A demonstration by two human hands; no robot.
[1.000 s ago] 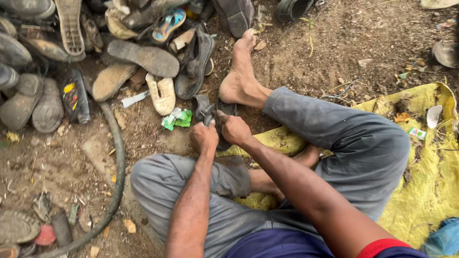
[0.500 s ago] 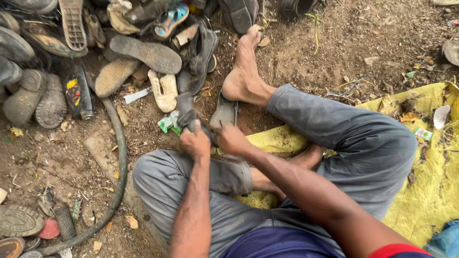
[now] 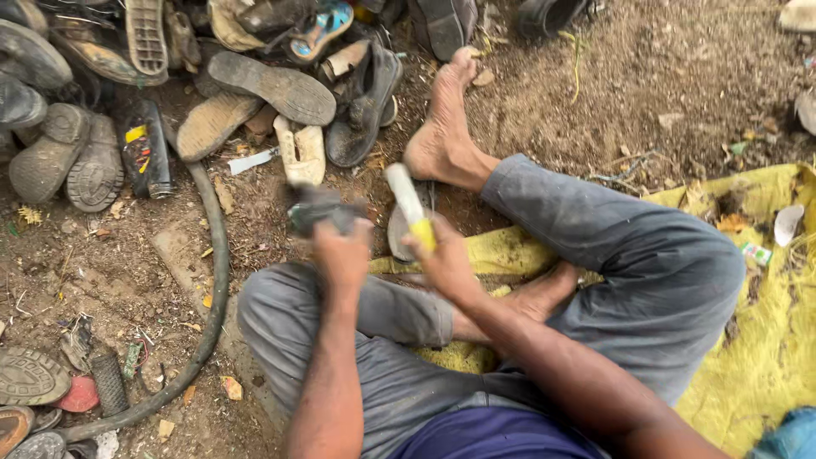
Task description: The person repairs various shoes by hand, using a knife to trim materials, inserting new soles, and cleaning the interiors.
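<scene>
Sitting on a yellow cloth (image 3: 765,357) spread over the dirt ground (image 3: 663,76), the person keeps the two hands slightly apart above the bent knees: the left hand (image 3: 342,251) is closed round a dark, blurred scrap (image 3: 316,212), and the right hand (image 3: 442,259) is clamped on a knife with a yellow handle (image 3: 411,208) pointing up and away. Past the hands a bare foot (image 3: 442,127) stretches out, a black hose (image 3: 212,280) curves along the left, and a pile of worn shoes and soles (image 3: 255,81) fills the far left corner.

outdoor shoe-repair spot on bare dirt ground (image 3: 663,76), heaped with worn shoes (image 3: 272,85).
</scene>
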